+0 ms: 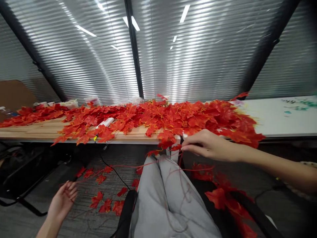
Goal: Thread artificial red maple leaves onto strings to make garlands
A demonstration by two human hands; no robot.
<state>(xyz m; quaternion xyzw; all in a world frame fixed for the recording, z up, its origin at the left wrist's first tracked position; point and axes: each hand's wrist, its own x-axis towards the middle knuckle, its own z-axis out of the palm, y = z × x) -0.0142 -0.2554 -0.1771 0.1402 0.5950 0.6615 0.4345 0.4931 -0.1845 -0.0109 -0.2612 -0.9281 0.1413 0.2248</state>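
Observation:
My left hand (63,200) is low at the left, above the floor, its fingers curled together on a thin red string (123,166). That string runs across toward my lap. At the table's front edge, my right hand (208,145) pinches red string, and a small red artificial maple leaf (176,147) is right beside its fingertips. What lies between those fingers is partly hidden. Loops of string rest over my grey trousers (153,198). A large heap of red artificial maple leaves (188,115) spreads along the tabletop beyond my right hand.
A white strip (105,123) lies among the leaves on the wooden table (37,130). Several leaves (105,205) are scattered on the dark floor. Black chair armrests (127,211) flank my legs, with more leaves (220,198) at the right. A cardboard box (16,94) stands far left.

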